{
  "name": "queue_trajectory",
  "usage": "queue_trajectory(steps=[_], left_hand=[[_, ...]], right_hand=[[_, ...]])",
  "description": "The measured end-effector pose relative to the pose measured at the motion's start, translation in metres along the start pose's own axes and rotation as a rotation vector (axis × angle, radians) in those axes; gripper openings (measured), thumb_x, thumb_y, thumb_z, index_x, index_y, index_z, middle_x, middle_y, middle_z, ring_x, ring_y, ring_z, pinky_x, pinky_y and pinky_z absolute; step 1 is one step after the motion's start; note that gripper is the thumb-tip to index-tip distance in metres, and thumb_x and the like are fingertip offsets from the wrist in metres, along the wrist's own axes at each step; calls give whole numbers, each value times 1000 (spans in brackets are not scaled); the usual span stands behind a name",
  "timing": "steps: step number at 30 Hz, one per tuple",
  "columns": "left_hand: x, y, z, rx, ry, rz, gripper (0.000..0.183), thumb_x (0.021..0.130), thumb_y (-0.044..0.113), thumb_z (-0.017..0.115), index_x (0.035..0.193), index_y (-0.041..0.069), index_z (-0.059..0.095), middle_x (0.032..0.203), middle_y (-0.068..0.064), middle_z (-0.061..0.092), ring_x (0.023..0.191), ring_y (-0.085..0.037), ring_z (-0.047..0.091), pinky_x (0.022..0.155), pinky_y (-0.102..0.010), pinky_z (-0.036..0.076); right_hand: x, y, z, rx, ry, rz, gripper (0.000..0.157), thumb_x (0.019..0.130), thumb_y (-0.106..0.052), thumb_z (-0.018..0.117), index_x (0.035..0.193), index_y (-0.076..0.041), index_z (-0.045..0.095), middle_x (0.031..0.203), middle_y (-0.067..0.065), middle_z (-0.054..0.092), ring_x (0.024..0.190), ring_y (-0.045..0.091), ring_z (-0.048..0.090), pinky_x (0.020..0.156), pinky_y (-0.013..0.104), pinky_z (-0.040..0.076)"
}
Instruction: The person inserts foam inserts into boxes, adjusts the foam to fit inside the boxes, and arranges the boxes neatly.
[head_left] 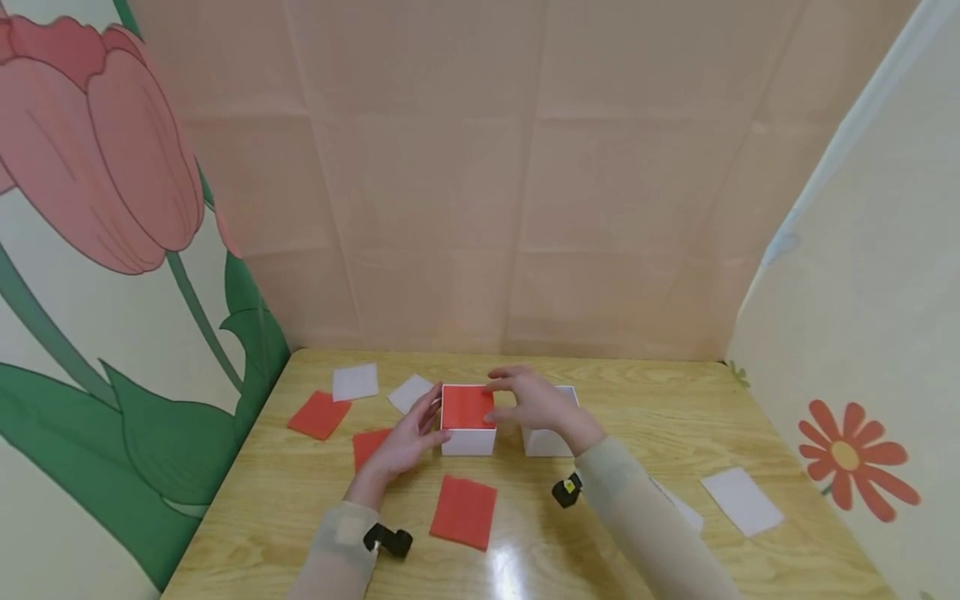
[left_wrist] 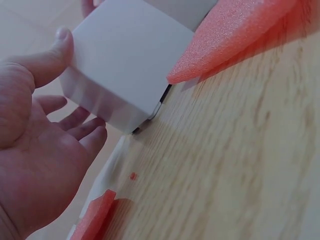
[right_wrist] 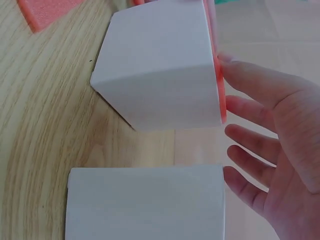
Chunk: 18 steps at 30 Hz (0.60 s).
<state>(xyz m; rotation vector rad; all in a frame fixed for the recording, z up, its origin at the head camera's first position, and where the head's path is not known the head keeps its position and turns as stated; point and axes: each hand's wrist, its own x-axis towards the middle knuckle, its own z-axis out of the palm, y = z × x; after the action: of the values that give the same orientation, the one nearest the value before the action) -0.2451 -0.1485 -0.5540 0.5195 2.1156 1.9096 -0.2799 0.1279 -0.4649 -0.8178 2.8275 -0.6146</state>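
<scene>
A small white box (head_left: 468, 442) stands on the table with a red foam sheet (head_left: 467, 406) level across its top. My left hand (head_left: 402, 446) grips this box from the left, thumb at the front face and fingers along the side; the left wrist view shows that thumb (left_wrist: 62, 47) at its edge. Over the box's right side, my right hand (head_left: 536, 400) touches the red sheet with thumb and index fingertips. In the right wrist view its fingers (right_wrist: 252, 142) are loosely spread. Partly behind the right hand is a second white box (head_left: 547, 443).
Red foam sheets (head_left: 463, 512) lie in front of the box and to its left. White sheets (head_left: 355, 382) rest at the back left, and another white sheet (head_left: 742, 501) at the right. A peach cloth wall (head_left: 450, 208) closes off the table's back.
</scene>
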Motion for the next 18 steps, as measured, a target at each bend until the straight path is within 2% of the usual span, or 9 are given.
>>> queue_trajectory(steps=[8,18], left_hand=[[-1,0,0,2,0,3,90,103,9,73,173,23,19,179,-4,14,162,-30,21,128,-43,23],[0,0,0,15,2,10,90,102,13,74,173,24,20,178,-6,16,162,-31,21,128,-45,23]], right_hand=[[4,-6,2,-43,-6,29,52,91,-42,87,138,-22,75,157,5,55,146,34,46,116,58,44],[7,-13,1,-42,-4,56,50,90,-41,88,135,-23,77,158,5,54,146,34,45,115,58,45]])
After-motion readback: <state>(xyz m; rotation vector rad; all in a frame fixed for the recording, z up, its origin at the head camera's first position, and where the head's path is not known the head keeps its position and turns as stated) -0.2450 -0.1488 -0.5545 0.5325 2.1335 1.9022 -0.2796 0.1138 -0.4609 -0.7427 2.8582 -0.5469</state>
